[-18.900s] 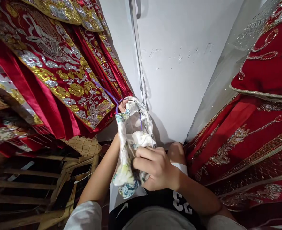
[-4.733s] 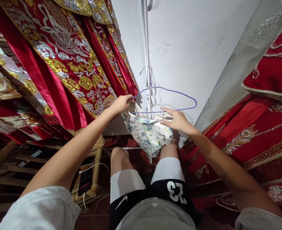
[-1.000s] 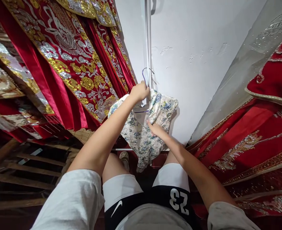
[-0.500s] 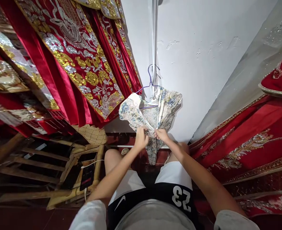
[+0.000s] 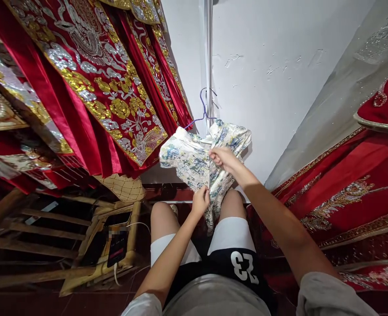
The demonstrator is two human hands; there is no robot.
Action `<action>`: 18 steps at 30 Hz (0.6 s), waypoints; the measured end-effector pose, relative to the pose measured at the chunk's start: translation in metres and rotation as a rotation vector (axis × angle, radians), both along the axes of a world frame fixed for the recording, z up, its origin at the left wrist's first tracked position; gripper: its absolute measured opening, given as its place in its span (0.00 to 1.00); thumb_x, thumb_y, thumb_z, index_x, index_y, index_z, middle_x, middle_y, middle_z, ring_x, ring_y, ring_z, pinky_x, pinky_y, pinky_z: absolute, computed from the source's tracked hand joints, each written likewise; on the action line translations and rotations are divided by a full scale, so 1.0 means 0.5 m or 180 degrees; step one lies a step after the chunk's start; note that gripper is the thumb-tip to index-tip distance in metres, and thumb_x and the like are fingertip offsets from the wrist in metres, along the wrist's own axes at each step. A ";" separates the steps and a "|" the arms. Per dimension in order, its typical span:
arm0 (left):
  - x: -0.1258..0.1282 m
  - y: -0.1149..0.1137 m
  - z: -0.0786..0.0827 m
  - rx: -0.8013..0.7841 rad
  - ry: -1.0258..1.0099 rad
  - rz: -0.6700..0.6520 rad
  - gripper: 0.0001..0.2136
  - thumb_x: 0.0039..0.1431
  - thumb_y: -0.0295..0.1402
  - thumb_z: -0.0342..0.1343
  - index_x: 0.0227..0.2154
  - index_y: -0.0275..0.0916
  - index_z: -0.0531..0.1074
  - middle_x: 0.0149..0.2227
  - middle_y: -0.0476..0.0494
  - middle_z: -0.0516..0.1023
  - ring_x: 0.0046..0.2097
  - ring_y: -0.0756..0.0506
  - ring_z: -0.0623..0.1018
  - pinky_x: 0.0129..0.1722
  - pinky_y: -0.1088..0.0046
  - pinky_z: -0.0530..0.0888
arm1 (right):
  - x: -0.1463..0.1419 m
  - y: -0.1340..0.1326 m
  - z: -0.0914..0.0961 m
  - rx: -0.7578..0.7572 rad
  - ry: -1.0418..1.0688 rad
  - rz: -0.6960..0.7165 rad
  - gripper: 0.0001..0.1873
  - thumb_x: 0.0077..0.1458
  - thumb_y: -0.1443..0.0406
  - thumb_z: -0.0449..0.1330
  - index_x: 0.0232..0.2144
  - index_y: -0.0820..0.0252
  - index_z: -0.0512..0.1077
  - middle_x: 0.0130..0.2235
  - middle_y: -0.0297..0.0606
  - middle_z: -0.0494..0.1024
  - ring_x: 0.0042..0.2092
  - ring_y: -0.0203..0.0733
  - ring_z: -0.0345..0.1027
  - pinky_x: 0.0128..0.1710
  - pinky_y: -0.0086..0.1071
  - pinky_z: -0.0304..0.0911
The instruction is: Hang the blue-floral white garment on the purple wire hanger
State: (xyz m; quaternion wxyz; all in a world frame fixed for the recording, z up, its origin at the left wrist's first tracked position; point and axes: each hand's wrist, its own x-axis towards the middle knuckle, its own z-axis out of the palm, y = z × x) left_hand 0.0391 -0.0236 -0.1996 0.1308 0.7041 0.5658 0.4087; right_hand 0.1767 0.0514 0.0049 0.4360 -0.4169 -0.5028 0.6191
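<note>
A short-sleeved floral dress [image 5: 194, 160] in white, blue and yellow hangs on a purple hanger [image 5: 203, 109] in front of me. My right hand [image 5: 225, 159] is closed, pinching the front seam just under the neckline; a zipper pull there is too small to make out. Lower on the same seam, my left hand [image 5: 201, 201] pinches the cloth. Between the two hands the front edges lie together in a straight line. The dress's lower end hangs between my knees, partly hidden by my left hand and legs.
Red robes with gold and silver embroidery [image 5: 117, 101] hang at the left, and more red beaded garments [image 5: 352, 184] at the right. A bamboo chair [image 5: 78, 274] with a phone [image 5: 117, 248] and cable stands lower left. A vertical pole [image 5: 208, 52] runs along the white wall [image 5: 273, 101].
My right hand has moved up the front seam to near the neckline, and the open front has come together. My left hand has shifted lower and right, onto the seam.
</note>
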 end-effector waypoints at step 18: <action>-0.080 0.132 0.459 0.1626 0.0312 -0.0429 0.12 0.72 0.39 0.47 0.42 0.39 0.73 0.39 0.41 0.79 0.42 0.44 0.77 0.45 0.67 0.71 | -0.043 0.008 0.068 0.1397 -0.0286 -0.0256 0.15 0.62 0.65 0.59 0.23 0.62 0.70 0.18 0.29 0.69 0.18 0.27 0.55 0.19 0.22 0.51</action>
